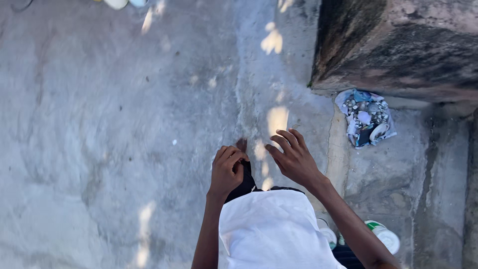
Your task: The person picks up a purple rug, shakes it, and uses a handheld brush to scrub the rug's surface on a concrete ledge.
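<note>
- Two bare hands are showing above the concrete floor (99, 124), both near its lower middle edge.
- The left hand (227, 170) is curling into a loose fist, fingers (233, 155) together, touching a dark garment (246, 183); whether they are pinching it I cannot tell.
- The right hand (295, 159) is hovering just beside it, fingers (286, 140) bent and slightly apart, gripping nothing.
- One white cloth (271, 231) is hanging below both hands.
- One plastic bag of small scraps (367, 118) is lying toward the floor's right edge, against one stone block (398, 45).
- Two white lidded containers (384, 235) are sitting near the lower right corner.
</note>
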